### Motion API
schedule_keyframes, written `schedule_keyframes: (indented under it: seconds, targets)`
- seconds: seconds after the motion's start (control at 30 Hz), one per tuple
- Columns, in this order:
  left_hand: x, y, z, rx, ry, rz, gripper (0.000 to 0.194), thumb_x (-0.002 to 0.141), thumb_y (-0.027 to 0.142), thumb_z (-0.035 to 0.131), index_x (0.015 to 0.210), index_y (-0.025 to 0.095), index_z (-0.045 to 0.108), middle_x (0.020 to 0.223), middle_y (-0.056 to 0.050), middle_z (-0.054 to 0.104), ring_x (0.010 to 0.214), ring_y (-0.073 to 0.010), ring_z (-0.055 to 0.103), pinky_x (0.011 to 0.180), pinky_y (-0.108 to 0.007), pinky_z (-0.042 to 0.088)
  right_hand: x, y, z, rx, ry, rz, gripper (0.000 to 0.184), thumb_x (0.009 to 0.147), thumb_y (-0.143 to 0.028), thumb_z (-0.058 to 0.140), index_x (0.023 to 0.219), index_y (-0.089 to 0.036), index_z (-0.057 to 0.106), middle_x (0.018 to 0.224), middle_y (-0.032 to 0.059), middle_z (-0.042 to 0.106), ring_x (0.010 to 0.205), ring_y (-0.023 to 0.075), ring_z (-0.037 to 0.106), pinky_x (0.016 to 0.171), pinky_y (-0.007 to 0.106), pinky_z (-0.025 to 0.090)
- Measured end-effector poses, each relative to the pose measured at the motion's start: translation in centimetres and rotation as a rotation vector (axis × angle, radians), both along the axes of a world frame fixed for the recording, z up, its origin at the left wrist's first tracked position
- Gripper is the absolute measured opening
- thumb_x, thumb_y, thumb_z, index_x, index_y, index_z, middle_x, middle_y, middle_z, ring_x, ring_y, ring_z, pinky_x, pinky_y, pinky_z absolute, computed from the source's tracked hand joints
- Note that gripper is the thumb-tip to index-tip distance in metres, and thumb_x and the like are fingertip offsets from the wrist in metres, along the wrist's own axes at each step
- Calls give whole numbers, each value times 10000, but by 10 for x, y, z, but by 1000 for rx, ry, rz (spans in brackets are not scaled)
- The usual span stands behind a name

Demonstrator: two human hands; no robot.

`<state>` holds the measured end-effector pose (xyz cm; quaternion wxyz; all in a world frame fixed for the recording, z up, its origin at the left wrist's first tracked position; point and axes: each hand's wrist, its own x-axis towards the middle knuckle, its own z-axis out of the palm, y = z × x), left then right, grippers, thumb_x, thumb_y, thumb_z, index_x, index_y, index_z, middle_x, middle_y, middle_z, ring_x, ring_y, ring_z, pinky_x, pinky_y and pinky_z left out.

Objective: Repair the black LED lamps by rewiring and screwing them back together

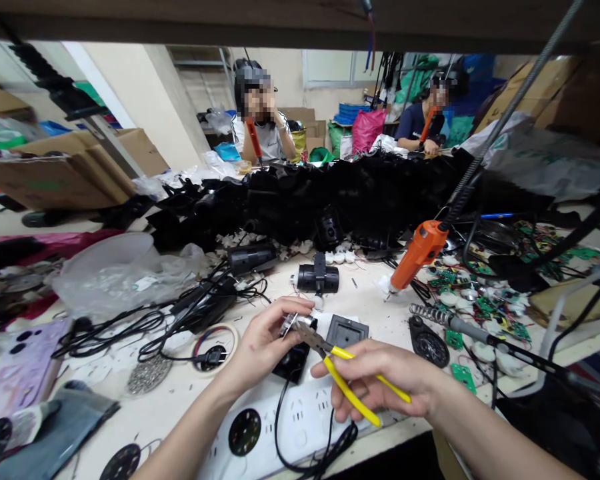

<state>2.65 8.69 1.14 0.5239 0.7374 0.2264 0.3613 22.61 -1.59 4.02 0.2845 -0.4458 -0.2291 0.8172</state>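
My left hand pinches a small metal-edged part between thumb and fingers above the bench. My right hand grips yellow-handled pliers, whose jaws point left and meet that small part. Below the two hands lie a black square housing and a black block with a cable running off the bench edge. A white power strip lies just under my wrists.
An orange electric screwdriver hangs on a coiled cord at right. Green circuit boards and white parts litter the right side. A heap of black housings spans the back. Two people sit behind it. Plastic bags and cables lie left.
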Motion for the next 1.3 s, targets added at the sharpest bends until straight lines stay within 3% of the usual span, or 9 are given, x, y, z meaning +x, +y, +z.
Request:
schedule_keyframes:
  seconds: [0.2,0.57,0.87,1.03,1.13,1.2,1.3]
  targets:
    - [-1,-2,2,21,35,1,230,873,376,634,1013,193,647,1115,-115,656,1116,-245,584,995,-405,463,-1,-1,-1,8,7,14,520,652,-435,785,1025,-86,693,688,49,667,618,150,672,587,247,452]
    - [-6,-1,14,250,167,-53,193,909,340,586,993,215,707,1139,-108,712,1051,-230,665,922,-371,521,4,-2,-3,-17,22,75,504,638,-449,779,988,-92,716,655,32,659,555,119,641,585,249,478]
    - [-3,3,15,331,170,-41,181,903,282,599,1030,211,707,1158,-101,710,1070,-215,668,937,-351,531,-2,-2,0,21,-9,-25,456,573,-410,799,898,-105,702,513,-43,526,412,52,456,438,195,334]
    - [-5,8,5,425,243,21,234,882,227,621,1106,220,686,1160,-86,711,1074,-212,667,959,-348,522,-5,3,-1,92,-193,-38,442,577,-411,755,890,-108,681,438,-63,469,381,67,399,398,210,266]
    - [-6,9,1,494,293,66,285,876,220,615,1156,209,665,1149,-87,716,1046,-210,677,928,-326,532,-7,7,0,189,-350,-4,341,653,-416,692,848,-137,673,451,-67,442,405,73,370,426,224,246]
    - [-5,8,1,486,346,109,313,858,252,628,1161,183,664,1112,-97,730,986,-220,695,878,-317,547,-10,7,3,333,-553,9,231,714,-388,653,745,-159,657,494,-60,424,453,76,358,469,233,253]
    - [-2,6,4,333,447,201,367,792,326,682,1118,158,689,1015,-94,756,822,-228,710,742,-308,563,-14,5,10,607,-1093,44,176,772,-349,640,724,-182,668,595,-22,489,567,120,433,556,259,305]
